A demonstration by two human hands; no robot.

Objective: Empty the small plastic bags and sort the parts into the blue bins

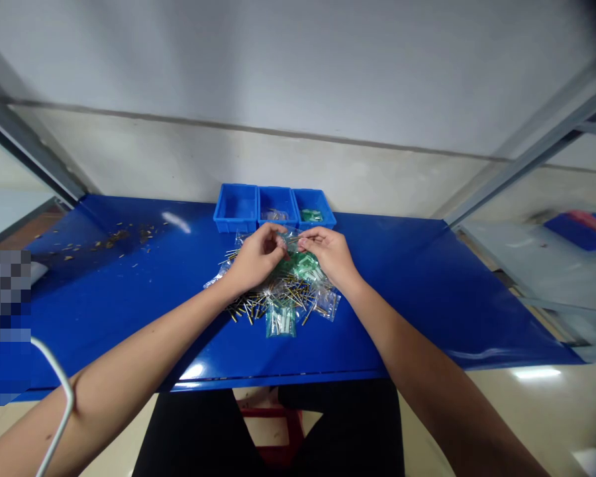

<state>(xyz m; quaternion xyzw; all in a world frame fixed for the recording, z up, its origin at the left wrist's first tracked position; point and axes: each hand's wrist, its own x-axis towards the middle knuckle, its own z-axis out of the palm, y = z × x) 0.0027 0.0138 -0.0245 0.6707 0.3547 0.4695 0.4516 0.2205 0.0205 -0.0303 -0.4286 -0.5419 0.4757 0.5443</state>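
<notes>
Over the far part of a mixed pile, my left hand (261,256) pinches what looks like the edge of a small clear plastic bag (291,236). Facing it, my right hand (330,255) is closed at the fingertips on a thin metal rod, partly hidden by the fingers. Beneath the hands lie loose gold-and-silver metal rods (298,289). Green-tinted bags of pale pieces (308,266) lie near my right hand. A similar bag (281,320) rests at the pile's near edge, and a clear bag (326,303) at its right.
Three blue bins stand behind the pile: the left bin (236,204) shows no contents, the middle bin (279,199) holds clear bags, the right bin (314,201) green ones. Brown scraps (122,236) litter the blue tabletop (417,298) at left. A person is at the far left edge.
</notes>
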